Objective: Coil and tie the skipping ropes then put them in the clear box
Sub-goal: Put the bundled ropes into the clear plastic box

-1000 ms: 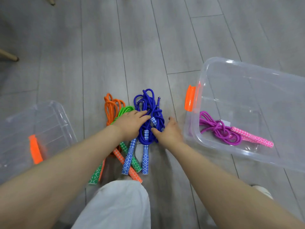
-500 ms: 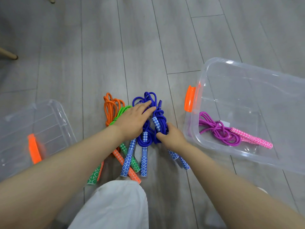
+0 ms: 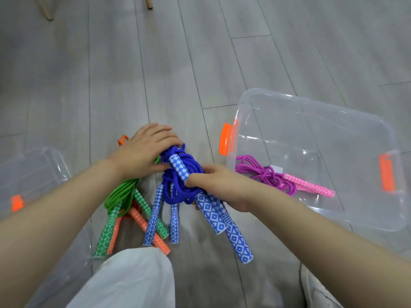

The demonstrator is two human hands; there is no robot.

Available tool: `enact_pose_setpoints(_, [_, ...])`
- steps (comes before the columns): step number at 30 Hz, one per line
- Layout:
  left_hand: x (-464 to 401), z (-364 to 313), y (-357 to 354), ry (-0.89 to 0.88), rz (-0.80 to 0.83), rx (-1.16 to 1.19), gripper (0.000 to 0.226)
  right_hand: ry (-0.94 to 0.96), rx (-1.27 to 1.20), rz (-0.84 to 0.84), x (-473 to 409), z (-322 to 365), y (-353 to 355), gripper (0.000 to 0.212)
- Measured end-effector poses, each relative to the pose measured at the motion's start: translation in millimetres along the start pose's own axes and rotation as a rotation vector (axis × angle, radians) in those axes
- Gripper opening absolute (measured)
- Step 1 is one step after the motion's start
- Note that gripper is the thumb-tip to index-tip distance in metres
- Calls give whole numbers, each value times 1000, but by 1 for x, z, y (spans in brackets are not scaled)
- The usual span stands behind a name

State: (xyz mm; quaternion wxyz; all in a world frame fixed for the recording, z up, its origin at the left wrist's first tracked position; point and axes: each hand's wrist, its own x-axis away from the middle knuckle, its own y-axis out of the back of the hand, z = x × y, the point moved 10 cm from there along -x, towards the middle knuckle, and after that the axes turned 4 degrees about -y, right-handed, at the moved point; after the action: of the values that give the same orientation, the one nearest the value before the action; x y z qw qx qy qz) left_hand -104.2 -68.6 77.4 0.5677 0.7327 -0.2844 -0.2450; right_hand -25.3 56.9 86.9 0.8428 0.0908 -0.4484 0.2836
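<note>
Under you is grey wood-look plank flooring. On your right sits the clear box, open-topped, with orange latch handles; one coiled purple skipping rope with pink patterned handles lies inside it, by the near wall. At your left edge lies a clear lid with an orange clip, flat on the floor. Your knee in light trousers fills the bottom middle.

Between box and lid is the pile of ropes. Your right hand is clenched around a coiled blue skipping rope, fingers wrapped over the cord where the two blue-and-white diamond handles hang down toward you; a third blue-patterned handle pokes up out of the bundle just past your fingertips. Your left hand rests palm-down on the far end of that same bundle, fingers spread and loosely curled over the cord, not clamped shut. A second pair of blue handles lies on the floor beside it. Left of those lie the green skipping rope and, partly beneath it, the orange skipping rope.
</note>
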Motion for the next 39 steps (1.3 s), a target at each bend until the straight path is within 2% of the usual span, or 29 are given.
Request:
enact_pose_setpoints(5, [-31, -21, 36, -61, -77, -24, 44, 4, 45, 83, 35, 15, 34, 17])
enact_pose_setpoints(9, [-64, -50, 52, -109, -21, -41, 42, 10, 99, 104, 57, 18, 81, 15])
enact_pose_setpoints(13, [-90, -80, 57, -62, 10, -77, 38, 26, 283, 103, 74, 10, 138, 20])
enact_pose_setpoints(19, [-129, -122, 35, -153, 75, -124, 46, 21, 554, -70, 80, -14, 218, 25])
enact_pose_setpoints(25, [-172, -150, -5, -179, 140, -359, 51, 76, 832, -331, 67, -38, 275, 15])
enact_pose_setpoints(29, [-187, -153, -57, -58, 302, -408, 52, 137, 957, -444, 52, -55, 291, 22])
enact_pose_setpoints(34, [-211, -126, -101, 129, 528, -443, 70, 160, 1119, -641, 19, -71, 303, 28])
enact_pose_setpoints(39, [-236, -116, -119, 177, 550, -502, 60, 159, 1207, -780, -3, -77, 314, 35])
